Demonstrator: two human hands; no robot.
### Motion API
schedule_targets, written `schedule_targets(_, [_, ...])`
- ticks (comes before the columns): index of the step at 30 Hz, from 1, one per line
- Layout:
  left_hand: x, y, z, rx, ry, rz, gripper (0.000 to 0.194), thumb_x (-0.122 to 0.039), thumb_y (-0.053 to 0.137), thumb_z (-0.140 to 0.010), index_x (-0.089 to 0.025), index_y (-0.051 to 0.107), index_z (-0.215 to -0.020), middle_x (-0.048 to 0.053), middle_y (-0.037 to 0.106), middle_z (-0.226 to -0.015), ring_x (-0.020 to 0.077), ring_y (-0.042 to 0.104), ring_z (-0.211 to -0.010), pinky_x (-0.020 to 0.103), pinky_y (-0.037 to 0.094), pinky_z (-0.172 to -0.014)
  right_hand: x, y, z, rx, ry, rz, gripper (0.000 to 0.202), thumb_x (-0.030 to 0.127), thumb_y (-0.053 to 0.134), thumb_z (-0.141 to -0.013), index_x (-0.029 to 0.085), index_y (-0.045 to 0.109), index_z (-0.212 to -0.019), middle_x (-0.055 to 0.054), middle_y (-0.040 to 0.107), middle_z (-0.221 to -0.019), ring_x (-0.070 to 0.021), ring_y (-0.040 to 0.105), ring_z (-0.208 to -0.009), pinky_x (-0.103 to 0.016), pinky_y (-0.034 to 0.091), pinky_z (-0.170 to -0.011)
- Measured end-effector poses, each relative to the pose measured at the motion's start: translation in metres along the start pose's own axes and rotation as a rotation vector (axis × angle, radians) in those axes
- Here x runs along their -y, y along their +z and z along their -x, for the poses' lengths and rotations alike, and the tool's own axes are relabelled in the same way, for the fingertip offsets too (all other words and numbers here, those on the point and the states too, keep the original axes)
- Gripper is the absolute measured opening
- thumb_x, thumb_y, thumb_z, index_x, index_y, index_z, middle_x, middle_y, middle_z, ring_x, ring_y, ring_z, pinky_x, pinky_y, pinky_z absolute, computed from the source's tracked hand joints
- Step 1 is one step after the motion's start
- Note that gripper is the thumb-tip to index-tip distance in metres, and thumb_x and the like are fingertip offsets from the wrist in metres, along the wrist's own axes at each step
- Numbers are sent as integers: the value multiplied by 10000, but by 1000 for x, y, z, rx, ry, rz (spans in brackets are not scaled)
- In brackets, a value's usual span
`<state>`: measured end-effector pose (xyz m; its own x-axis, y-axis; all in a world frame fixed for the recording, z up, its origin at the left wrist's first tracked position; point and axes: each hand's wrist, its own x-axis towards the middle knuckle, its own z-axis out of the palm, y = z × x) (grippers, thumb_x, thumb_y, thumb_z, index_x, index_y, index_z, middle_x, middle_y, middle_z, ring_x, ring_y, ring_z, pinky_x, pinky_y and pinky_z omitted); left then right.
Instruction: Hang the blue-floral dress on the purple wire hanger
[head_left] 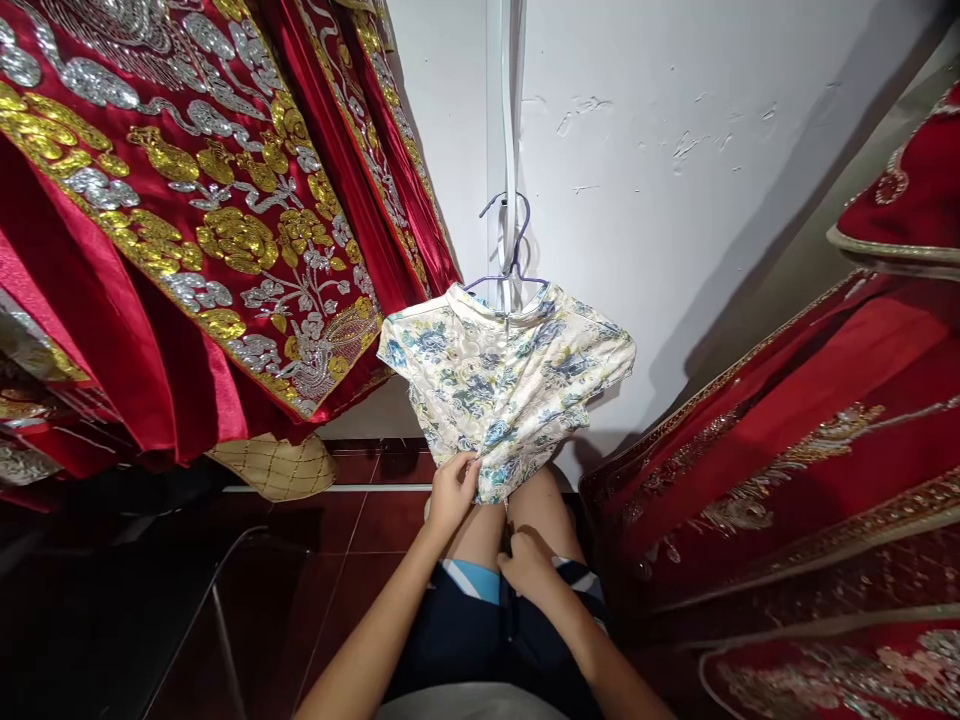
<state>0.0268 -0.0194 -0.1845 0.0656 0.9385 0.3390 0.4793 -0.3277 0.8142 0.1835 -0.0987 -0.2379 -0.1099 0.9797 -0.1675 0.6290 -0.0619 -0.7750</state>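
Note:
A cropped floral blouse (517, 375), cream with blue and yellow-green flowers and short sleeves, hangs on a purple hanger (523, 225) in front of the wall. At its lower left edge, my left hand (452, 490) pinches the cloth between thumb and fingers. Just below the hem, over my knees, my right hand (527, 563) is closed. A small dark shape shows by its fingertips, too hidden to name. The lower part of the blouse reaches down to my bare knees.
Red gowns with gold and silver sequin embroidery (240, 240) hang on the left. More red beaded garments (757, 480) crowd the right side. Behind the blouse is a scuffed white wall (645, 140) with a white pole (506, 110). A black chair-like shape (97, 600) stands lower left.

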Motion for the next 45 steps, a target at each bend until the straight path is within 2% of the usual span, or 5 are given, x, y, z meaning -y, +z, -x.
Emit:
schedule_targets(9, [4,-2,3,-20,-47,70,324,-455,542,-937,-170,687,-881,11,587,-684,171,540,-659,250,418,-644,-56,-54,77,-3,314,-1042,381,555,791,-712,222,716,-882,-26,717,-735,-238,720,-720,-342,560,-680])
schedule_targets(17, [5,15,0,-107,-103,116,296,-458,560,-921,-182,610,-1017,54,625,-905,209,602,-850,274,461,-760,-94,-91,131,-389,550,-1162,374,458,898,-564,250,699,-803,-31,773,-831,-246,754,-885,-287,593,-707])
schedule_targets(21, [-9,36,25,-302,-167,208,326,-431,610,-902,-188,526,-1102,43,570,-929,195,579,-858,288,468,-796,-78,-85,123,-441,562,-1215,342,466,860,-591,278,708,-834,-26,791,-965,-254,713,-1100,-299,598,-848])
schedule_targets(27, [-49,57,66,425,-251,481,339,-410,499,-953,-154,699,-1050,49,658,-802,187,610,-759,282,466,-718,-32,-58,92,-210,387,-1305,391,509,818,-676,266,749,-974,-43,749,-1205,-271,623,-1271,-349,519,-1036])
schedule_targets(45, [-38,26,74,332,-435,561,382,-324,543,-832,-113,768,-1058,83,731,-824,186,624,-684,264,452,-615,0,-43,82,-47,331,-1257,561,633,795,-711,242,754,-1113,-65,738,-1222,-337,551,-1329,-472,407,-1119])
